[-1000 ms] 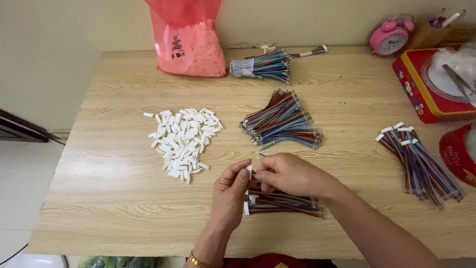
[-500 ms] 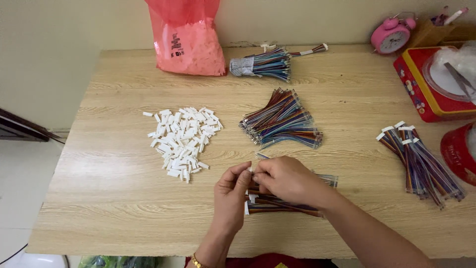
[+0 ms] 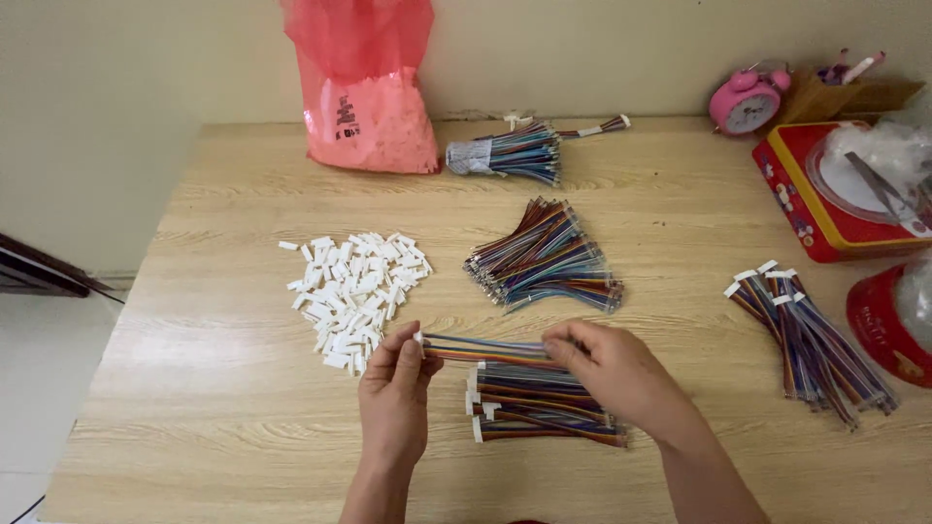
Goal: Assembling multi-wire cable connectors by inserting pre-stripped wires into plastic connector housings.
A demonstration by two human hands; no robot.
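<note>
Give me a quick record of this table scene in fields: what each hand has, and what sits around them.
left hand: pinches the white-connector end of a flat multicoloured wire strip
right hand: grips the same strip's other end
under the hands: stack of finished wire strips with white ends
left of hands: heap of white connectors
middle: loose wire bundle
right: connector-tipped wire pile
back: pink bag, taped wire bundle, pink alarm clock, red tin
surface: wooden table
</note>
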